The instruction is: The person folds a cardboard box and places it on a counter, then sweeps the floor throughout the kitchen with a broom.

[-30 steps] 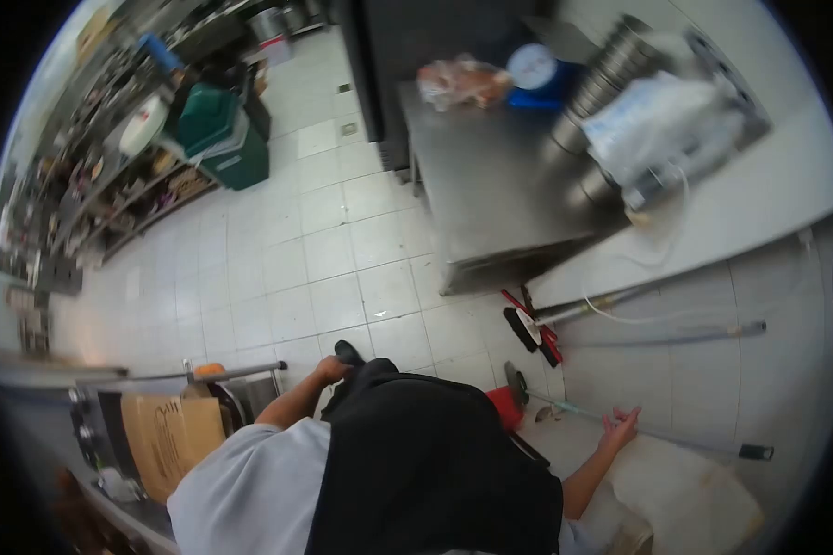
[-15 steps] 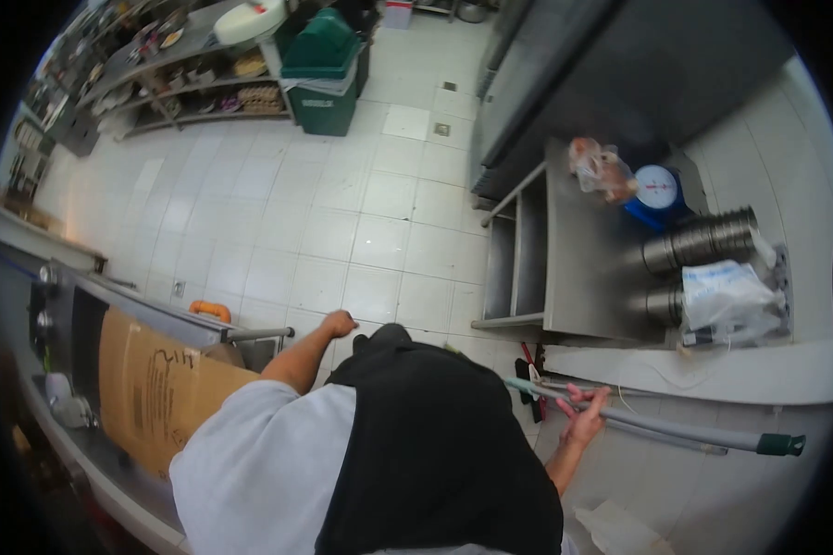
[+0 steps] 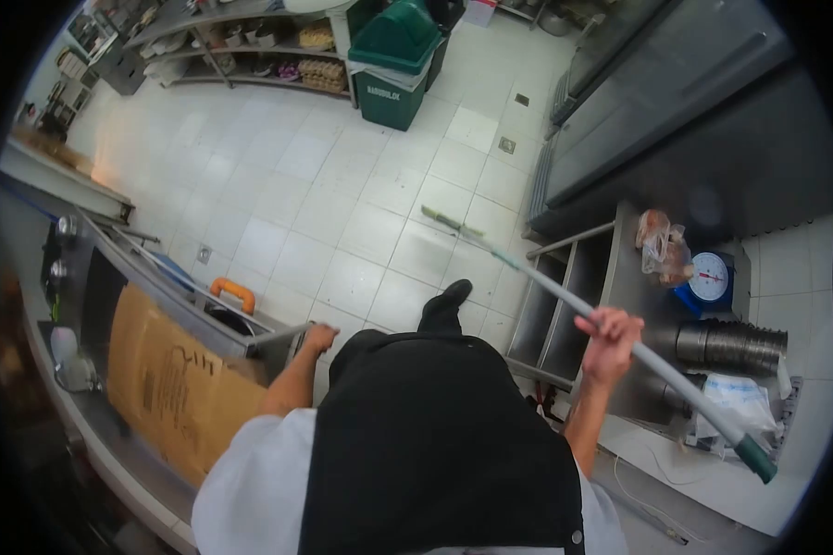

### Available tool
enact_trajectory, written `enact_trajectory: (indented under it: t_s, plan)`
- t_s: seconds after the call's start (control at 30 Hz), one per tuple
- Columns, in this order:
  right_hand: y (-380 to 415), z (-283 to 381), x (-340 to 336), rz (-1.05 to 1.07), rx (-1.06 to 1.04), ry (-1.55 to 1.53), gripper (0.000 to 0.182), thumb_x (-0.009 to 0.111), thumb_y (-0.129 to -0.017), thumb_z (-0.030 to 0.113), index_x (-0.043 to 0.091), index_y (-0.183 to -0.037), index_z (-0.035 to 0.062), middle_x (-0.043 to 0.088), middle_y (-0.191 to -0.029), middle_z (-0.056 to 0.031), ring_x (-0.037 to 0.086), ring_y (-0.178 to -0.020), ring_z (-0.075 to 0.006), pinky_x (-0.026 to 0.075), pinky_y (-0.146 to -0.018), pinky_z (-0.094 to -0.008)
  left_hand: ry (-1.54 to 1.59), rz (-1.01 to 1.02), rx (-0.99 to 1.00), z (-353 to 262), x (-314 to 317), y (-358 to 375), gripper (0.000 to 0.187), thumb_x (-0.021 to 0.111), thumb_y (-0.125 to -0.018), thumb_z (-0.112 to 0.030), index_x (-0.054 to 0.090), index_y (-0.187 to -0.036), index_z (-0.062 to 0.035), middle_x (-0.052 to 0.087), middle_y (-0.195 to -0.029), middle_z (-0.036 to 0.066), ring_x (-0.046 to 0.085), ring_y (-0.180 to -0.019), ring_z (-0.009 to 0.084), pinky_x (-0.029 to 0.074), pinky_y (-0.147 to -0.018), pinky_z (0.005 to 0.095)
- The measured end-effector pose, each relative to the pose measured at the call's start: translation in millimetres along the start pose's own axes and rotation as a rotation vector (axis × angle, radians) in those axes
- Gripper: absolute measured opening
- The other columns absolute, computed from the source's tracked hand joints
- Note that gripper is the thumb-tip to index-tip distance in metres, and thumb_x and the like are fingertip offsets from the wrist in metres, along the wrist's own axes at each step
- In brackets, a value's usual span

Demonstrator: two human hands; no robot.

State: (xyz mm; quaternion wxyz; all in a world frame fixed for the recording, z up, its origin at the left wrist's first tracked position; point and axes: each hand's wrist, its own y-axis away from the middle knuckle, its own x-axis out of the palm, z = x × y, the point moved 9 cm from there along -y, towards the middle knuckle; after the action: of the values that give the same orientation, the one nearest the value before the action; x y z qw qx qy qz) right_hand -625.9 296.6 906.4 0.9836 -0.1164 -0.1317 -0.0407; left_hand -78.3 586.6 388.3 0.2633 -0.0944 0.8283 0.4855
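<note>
My right hand (image 3: 611, 342) is wrapped round the grey pole of a long-handled floor cleaning tool (image 3: 680, 384). Its green grip end points to the lower right, and its narrow green head (image 3: 453, 222) is over the white floor tiles ahead of my shoe. My left hand (image 3: 319, 338) is held low at my left side, its fingers curled in with nothing seen in them. It is nearest to the end of a metal rail (image 3: 285, 335) on the steel counter, where a large brown cardboard piece (image 3: 180, 379) lies.
A steel table (image 3: 634, 305) on the right bears bagged food (image 3: 662, 245), a blue scale (image 3: 708, 277) and stacked metal containers (image 3: 736, 346). Behind it stands a tall steel cabinet (image 3: 666, 139). A green bin (image 3: 393, 97) and loaded shelves (image 3: 273, 79) are ahead. An orange pipe (image 3: 234, 293) is by the left counter.
My right hand has risen and swung the pole forward, so the tool's head now shows out on the floor. The view has shifted, and one shoe now shows ahead of my apron.
</note>
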Motion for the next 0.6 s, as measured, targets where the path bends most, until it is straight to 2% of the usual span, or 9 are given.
enact_trajectory:
  t_s: [0.03, 0.07, 0.13, 0.23, 0.27, 0.33, 0.4, 0.5, 0.6]
  plan:
    - [-26, -17, 9, 0.038, -0.001, -0.04, 0.047, 0.043, -0.116, 0.038, 0.044, -0.08, 0.0073, 0.054, -0.079, -0.0081, 0.067, -0.092, -0.0248, 0.07, -0.067, -0.0442, 0.052, -0.042, -0.03, -11, -6, 29, 0.043, 0.069, -0.097, -0.037, 0.077, -0.104, 0.0042, 0.076, -0.078, 0.02, 0.072, -0.063, 0.0305, 0.06, -0.065, 0.0437]
    - [-50, -20, 23, 0.047, -0.003, -0.015, 0.045, 0.044, -0.116, 0.035, 0.046, -0.081, 0.0057, 0.056, -0.08, -0.0082, 0.068, -0.092, -0.0243, 0.07, -0.068, -0.043, -0.098, 0.013, 0.119, -6, 6, 17, 0.04, 0.07, -0.097, -0.035, 0.077, -0.104, 0.0036, 0.075, -0.076, 0.018, 0.072, -0.063, 0.0292, 0.059, -0.063, 0.0429]
    - [-109, -24, 62, 0.09, -0.015, 0.023, 0.042, 0.046, -0.115, 0.029, 0.052, -0.083, 0.0025, 0.058, -0.082, -0.0085, 0.069, -0.091, -0.0234, 0.069, -0.069, -0.0406, -0.144, 0.039, 0.201, -4, 18, 11, 0.037, 0.071, -0.097, -0.033, 0.077, -0.106, 0.0026, 0.073, -0.076, 0.016, 0.072, -0.064, 0.0271, 0.058, -0.059, 0.0425]
    - [-193, -87, 81, 0.373, -0.004, 0.211, 0.038, 0.048, -0.113, 0.027, 0.059, -0.089, 0.0001, 0.06, -0.084, -0.0091, 0.07, -0.096, -0.024, 0.068, -0.069, -0.0409, 0.087, -0.06, 0.018, -42, -23, 35, 0.037, 0.072, -0.097, -0.033, 0.075, -0.111, 0.0008, 0.072, -0.082, 0.014, 0.071, -0.065, 0.0251, 0.056, -0.056, 0.0424]
    - [-218, -117, 85, 0.392, 0.072, 0.262, 0.036, 0.05, -0.112, 0.023, 0.06, -0.088, -0.0007, 0.063, -0.087, -0.0103, 0.071, -0.095, -0.0229, 0.068, -0.069, -0.0394, 0.139, -0.086, -0.059, -50, -32, 36, 0.036, 0.071, -0.097, -0.032, 0.074, -0.114, -0.0004, 0.072, -0.086, 0.013, 0.07, -0.067, 0.0247, 0.055, -0.056, 0.0416]
    - [-266, -171, 96, 0.438, 0.178, 0.325, 0.032, 0.052, -0.111, 0.02, 0.061, -0.089, -0.0013, 0.066, -0.091, -0.0118, 0.072, -0.094, -0.0218, 0.067, -0.069, -0.0373, 0.401, -0.128, -0.223, -57, -36, 23, 0.035, 0.07, -0.098, -0.032, 0.071, -0.118, -0.0029, 0.072, -0.093, 0.011, 0.07, -0.071, 0.0239, 0.055, -0.058, 0.0398]
    - [-310, -212, 116, 0.496, 0.247, 0.343, 0.029, 0.055, -0.11, 0.019, 0.062, -0.091, -0.0011, 0.068, -0.094, -0.0124, 0.073, -0.095, -0.0217, 0.066, -0.068, -0.0363, 0.82, -0.167, -0.406, -48, -25, 1, 0.035, 0.07, -0.098, -0.032, 0.069, -0.121, -0.0053, 0.072, -0.101, 0.009, 0.069, -0.076, 0.0233, 0.054, -0.062, 0.0378]
    - [-365, -200, 143, 0.366, 0.29, 0.214, 0.026, 0.057, -0.11, 0.019, 0.062, -0.094, 0.0002, 0.066, -0.09, -0.0097, 0.073, -0.098, -0.0226, 0.066, -0.068, -0.0353, 0.865, -0.211, -0.305, -128, -38, 5, 0.035, 0.07, -0.099, -0.033, 0.067, -0.122, -0.0072, 0.07, -0.105, 0.006, 0.069, -0.084, 0.0228, 0.054, -0.067, 0.0358]
    - [-429, -186, 163, 0.31, 0.255, 0.128, 0.033, 0.054, -0.112, 0.026, 0.058, -0.09, 0.0027, 0.057, -0.081, -0.006, 0.073, -0.097, -0.0244, 0.067, -0.061, -0.0357, 0.644, -0.209, -0.118, -189, -39, -16, 0.032, 0.071, -0.098, -0.033, 0.07, -0.116, -0.0058, 0.072, -0.094, 0.007, 0.071, -0.085, 0.0227, 0.055, -0.069, 0.0396]
